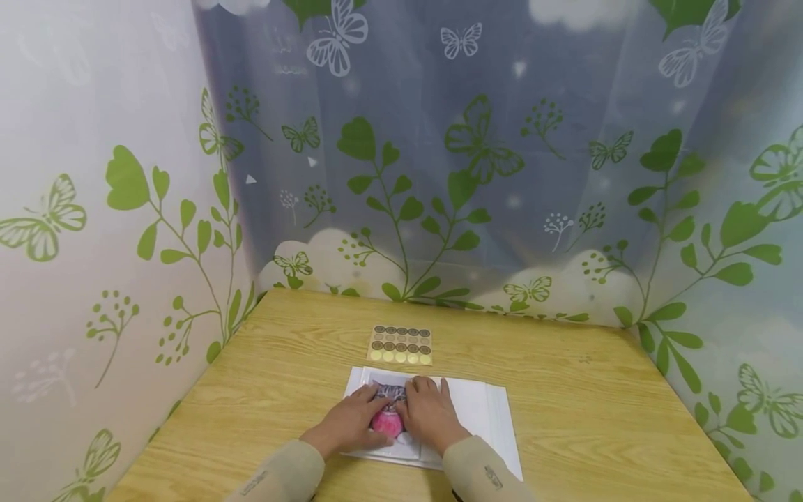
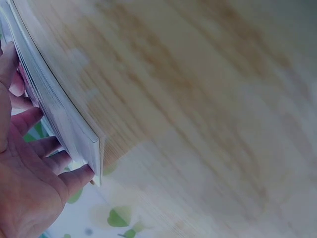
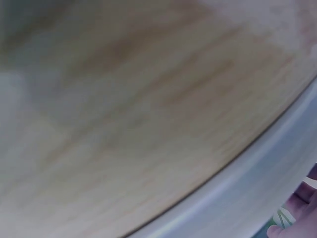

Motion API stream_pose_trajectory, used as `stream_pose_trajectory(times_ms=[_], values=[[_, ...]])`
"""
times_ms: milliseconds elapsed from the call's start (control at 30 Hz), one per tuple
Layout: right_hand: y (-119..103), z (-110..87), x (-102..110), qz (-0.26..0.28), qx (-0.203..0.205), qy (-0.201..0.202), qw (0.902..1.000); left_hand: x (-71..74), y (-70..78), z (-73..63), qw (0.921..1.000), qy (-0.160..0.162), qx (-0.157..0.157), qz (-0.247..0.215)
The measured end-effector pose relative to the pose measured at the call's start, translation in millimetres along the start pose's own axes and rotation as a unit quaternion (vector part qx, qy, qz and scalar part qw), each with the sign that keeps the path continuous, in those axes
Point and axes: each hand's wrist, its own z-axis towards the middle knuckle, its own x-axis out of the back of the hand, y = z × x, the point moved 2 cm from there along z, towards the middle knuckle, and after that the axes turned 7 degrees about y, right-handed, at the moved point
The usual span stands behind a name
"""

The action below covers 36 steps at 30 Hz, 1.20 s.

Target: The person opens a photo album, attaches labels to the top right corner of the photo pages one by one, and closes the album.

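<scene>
A stack of white paper sheets or cards (image 1: 479, 418) lies on the wooden table, its layered edge visible in the left wrist view (image 2: 62, 111). On its left part is a picture of a grey striped cat above a round pink shape (image 1: 387, 422). My left hand (image 1: 353, 420) rests on the left side of the picture, fingers extended. My right hand (image 1: 430, 411) lies over the picture's right side, fingertips toward its top. Part of the picture is hidden under both hands. In the right wrist view, my right hand (image 3: 302, 213) shows only at the corner.
Beyond the stack lies a sheet of round stickers (image 1: 400, 344), in rows of dark, tan and gold. The wooden table (image 1: 596, 411) extends to both sides. Curtains (image 1: 414, 230) with green leaves and butterflies surround the table at the back and sides.
</scene>
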Motion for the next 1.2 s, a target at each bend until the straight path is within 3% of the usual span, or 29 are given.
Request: stream_pose_trajectory(times_ms=[933,1200], values=[[11.6,-9.1,2.3,-0.004,0.012,0.013,0.9998,-2.2,-3.6,0.7,0.9998,0.011,-0.011,0.007],[11.8,-9.3,3.5,-0.007,0.011,0.004,0.9999,-4.8,-4.3,1.0,0.9999,0.008,-0.002,0.011]])
